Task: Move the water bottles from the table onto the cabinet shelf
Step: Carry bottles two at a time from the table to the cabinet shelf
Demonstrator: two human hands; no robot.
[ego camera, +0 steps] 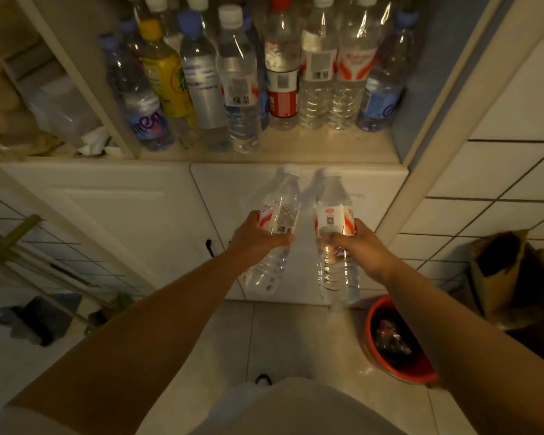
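With the left hand [258,235] and right hand [355,246] each clamped around a water bottle, the person should lift both upright onto the bare front strip of the cabinet shelf [296,149], clear of the standing bottles [283,73].

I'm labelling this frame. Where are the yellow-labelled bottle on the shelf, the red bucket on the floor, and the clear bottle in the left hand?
Yellow-labelled bottle [167,80]: head view, on its label.
Red bucket [390,368]: head view, front rim.
Clear bottle in left hand [281,196]: head view, upper body.

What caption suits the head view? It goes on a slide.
Each hand, left and right, holds a water bottle below the crowded cabinet shelf.
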